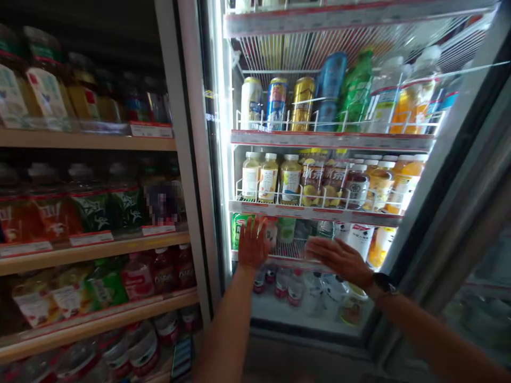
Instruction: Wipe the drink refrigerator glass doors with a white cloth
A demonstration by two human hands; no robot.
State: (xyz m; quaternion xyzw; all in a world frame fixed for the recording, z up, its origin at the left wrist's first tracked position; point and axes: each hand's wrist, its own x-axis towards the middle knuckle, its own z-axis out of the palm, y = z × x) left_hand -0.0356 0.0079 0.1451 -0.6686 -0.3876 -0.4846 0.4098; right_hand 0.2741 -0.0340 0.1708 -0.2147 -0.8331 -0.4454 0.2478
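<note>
Pale green container [286, 230], upright on the refrigerator's lower wire shelf [294, 248], lies in view between the two hands. Green package [236, 230], left end of the same shelf, is partly covered by the left hand [254, 247]. Left hand: raised, fingers extended upward and slightly spread, forearm rising from below; fingers released, grasping nothing visible. Right hand [343, 259]: fingers straight, close together and released, directed toward the left hand, forearm entering obliquely from the lower right; black wristband [384, 283] at the wrist. White bottle [360, 240] stands behind the right hand. Above: a shelf of bottled drinks, including a dark-labelled bottle [356, 186].
</note>
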